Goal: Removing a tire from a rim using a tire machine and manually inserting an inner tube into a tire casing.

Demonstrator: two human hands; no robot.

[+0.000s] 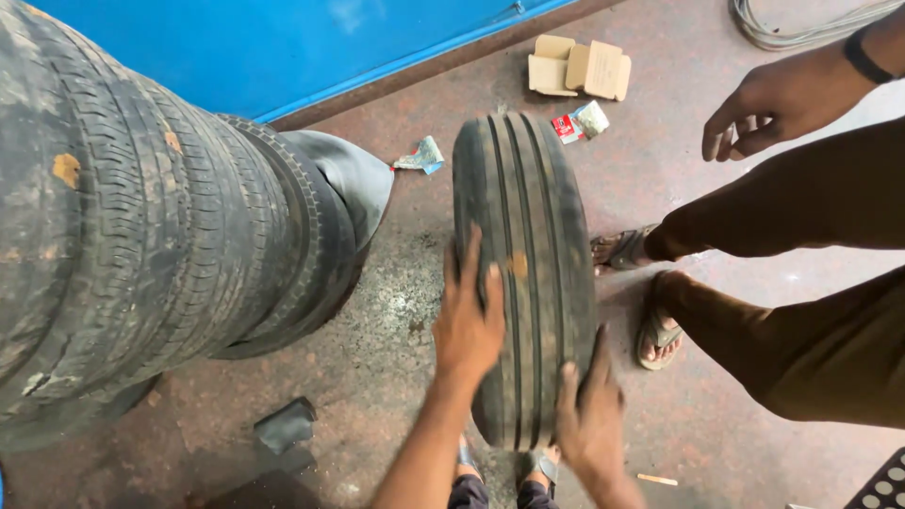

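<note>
I am steadying a tyre (523,273) that is standing upright on its tread on the reddish floor (377,368), its tread band running straight away from me and its axle line lying level from left to right. My left hand (468,320) is lying flat and open on the left shoulder of the tread, fingers spread and pointing away from me. My right hand (589,415) is cupping the near right side lower down, fingers open against the rubber rather than closed around it. A stack of worn tyres (141,236) is leaning at the left, apart from mine. Another person's hand (764,108) is hanging loosely open at the upper right, above their sandalled feet (641,292), which are standing just beside the tyre's right sidewall.
</note>
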